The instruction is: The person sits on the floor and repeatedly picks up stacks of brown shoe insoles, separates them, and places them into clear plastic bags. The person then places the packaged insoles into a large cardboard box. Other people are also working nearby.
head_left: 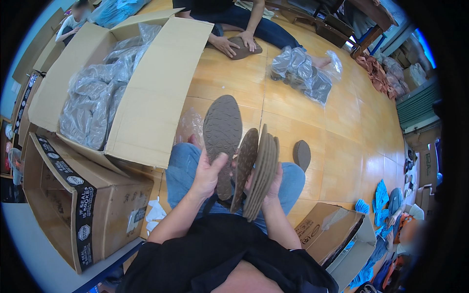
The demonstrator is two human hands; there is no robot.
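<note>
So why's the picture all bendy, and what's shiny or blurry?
Head view: fisheye lens bends edges toward the rim; head view: glare touches the shiny tan tiled floor and crinkled clear plastic bag; head view: the brown textured oval sole looks sharp, the pale-shirted person partly smudged.

Bright light glosses the floor (342,146), while the bent, dark-rimmed edges seem soft.

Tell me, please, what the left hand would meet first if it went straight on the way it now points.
Following its held sole, the left hand would probably first reach a co-worker's hand on another brown sole, though depth is unclear.
</note>
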